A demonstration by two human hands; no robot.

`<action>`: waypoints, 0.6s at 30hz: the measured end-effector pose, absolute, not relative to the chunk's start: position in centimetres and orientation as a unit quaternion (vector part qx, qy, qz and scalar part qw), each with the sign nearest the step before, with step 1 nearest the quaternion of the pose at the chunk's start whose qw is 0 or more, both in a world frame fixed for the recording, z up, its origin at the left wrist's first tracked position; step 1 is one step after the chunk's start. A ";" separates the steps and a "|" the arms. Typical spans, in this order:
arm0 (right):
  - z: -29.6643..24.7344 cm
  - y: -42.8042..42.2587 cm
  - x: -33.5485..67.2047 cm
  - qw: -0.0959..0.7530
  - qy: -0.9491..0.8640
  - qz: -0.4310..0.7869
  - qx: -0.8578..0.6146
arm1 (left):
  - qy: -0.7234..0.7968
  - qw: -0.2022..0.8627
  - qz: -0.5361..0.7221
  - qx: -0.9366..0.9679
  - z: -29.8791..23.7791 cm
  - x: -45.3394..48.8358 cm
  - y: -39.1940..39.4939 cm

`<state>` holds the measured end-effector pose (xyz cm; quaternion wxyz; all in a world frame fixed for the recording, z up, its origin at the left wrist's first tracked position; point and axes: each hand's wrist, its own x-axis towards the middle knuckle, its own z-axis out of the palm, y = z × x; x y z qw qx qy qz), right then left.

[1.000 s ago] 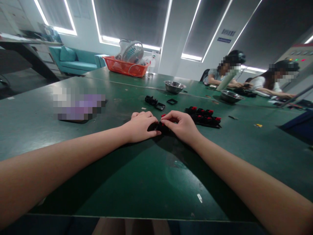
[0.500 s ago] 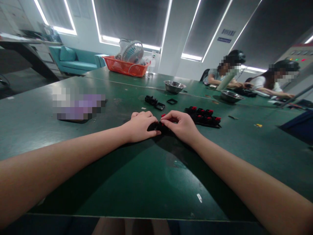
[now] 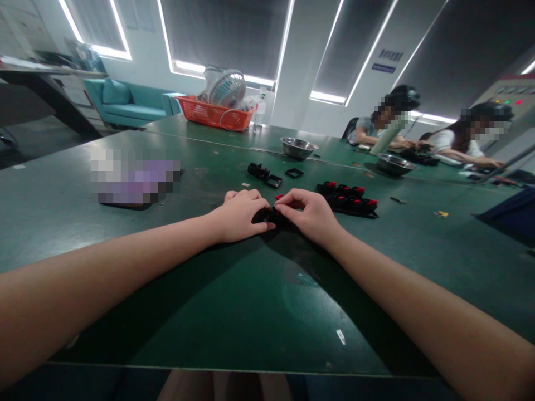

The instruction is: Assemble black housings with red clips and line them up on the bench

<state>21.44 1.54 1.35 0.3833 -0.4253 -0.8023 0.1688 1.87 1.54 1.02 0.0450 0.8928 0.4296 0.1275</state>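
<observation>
Both my hands rest on the green table, curled around one small black part with red tabs. My left hand grips its left end with the fingers folded over it. My right hand pinches the right end between thumb and fingertips. Most of the part is hidden between the hands. Just right of my right hand lies a row of finished black and red parts.
Loose black frames lie beyond my hands. Two steel bowls stand farther back, an orange basket with a fan behind it. Two other people sit working at the far right. A blurred object lies at left.
</observation>
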 end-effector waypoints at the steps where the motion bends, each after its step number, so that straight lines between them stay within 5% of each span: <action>1: 1.3 1.6 21.4 0.384 -0.802 0.171 -0.425 | 0.429 0.045 0.127 0.893 1.0 1.9 1.5; 18: 1.4 1.6 21.4 0.379 -0.799 0.186 -0.429 | 0.431 0.047 0.123 0.893 1.1 1.9 1.5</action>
